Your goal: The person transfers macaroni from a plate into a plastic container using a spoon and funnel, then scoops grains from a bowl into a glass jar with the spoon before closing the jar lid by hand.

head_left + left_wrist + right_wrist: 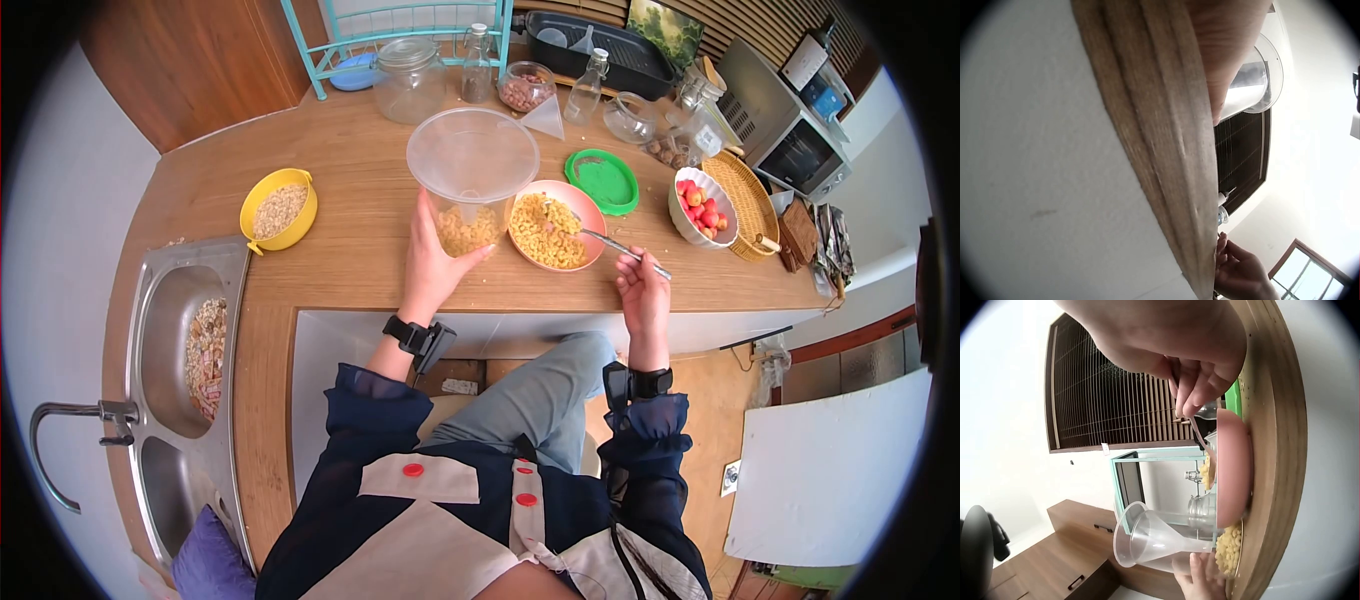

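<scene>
In the head view, my left hand grips a clear container with yellow macaroni at its bottom. A wide translucent funnel stands in its top, spout down, as the right wrist view also shows. Just right of it sits a pink bowl of macaroni. My right hand pinches the handle of a metal spoon; the spoon's bowl end carries macaroni over the pink bowl. In the left wrist view, my left hand is partly cut off and its fingertips are hidden.
A yellow bowl of oats stands at left by the sink. Behind are glass jars, bottles and a small funnel. To the right are a green lid, a white bowl of red fruit and a wicker tray.
</scene>
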### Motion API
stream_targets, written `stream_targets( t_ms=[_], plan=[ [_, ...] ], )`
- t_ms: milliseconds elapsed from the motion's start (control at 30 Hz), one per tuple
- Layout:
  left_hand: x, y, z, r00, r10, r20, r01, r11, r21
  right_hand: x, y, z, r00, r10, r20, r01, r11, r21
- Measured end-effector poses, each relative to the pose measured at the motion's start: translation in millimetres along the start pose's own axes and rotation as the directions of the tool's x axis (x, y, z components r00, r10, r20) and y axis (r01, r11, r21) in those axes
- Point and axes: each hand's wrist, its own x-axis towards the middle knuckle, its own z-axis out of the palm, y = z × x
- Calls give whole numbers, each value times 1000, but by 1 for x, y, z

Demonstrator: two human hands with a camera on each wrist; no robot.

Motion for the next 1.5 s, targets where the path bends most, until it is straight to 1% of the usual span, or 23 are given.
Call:
stream_targets(
  t_ms=[167, 233, 367, 533, 633, 733, 800, 1167, 1267, 1367, 1467, 1500],
  plan=[
    [0, 0, 0, 1000, -1, 2, 1, 1000, -3, -1, -2, -1, 1000, -20, -7, 20, 1000, -8],
    [-1, 2, 0, 1000, -27, 12, 27, 999, -37, -1, -2, -1, 999, -29, -16, 29, 999, -16],
    [-1, -1, 1, 1000, -18, 19, 18, 999, -46, -2, -4, -1, 999, -42, -25, 42, 999, -21],
    [-3, -2, 2, 998, -62, 24, 63, 997, -49, -6, -5, -1, 997, -68, -44, 67, 997, -32],
    [-1, -3, 2, 1000, -24, 6, 24, 999, -26, -5, -5, 0, 996, -60, -62, 58, 998, -39],
    [-1, 2, -1, 999, -36, 18, 36, 999, -14, 0, -7, -7, 997, -39, -59, 38, 999, -9],
    [-1, 1, -1, 999, -38, 11, 38, 999, -3, 0, -10, -5, 996, -58, -68, 59, 998, 2],
    [-1, 2, -1, 1000, -28, 11, 28, 1000, 13, -2, -9, -1, 997, -39, -72, 37, 999, -26],
    [-1, 2, -1, 999, -41, 22, 41, 999, 8, -3, -11, -1, 996, -49, -69, 47, 998, -33],
    [0, 2, -1, 1000, -24, 9, 23, 1000, 15, -4, -14, 3, 995, -54, -78, 50, 997, -51],
    [1, 3, -2, 1000, -20, 12, 20, 1000, 6, -5, -19, 11, 993, -86, -79, 79, 993, -84],
    [1, 3, -2, 1000, -19, 13, 19, 1000, 0, -6, -22, 16, 991, -115, -70, 109, 990, -92]
  ],
)
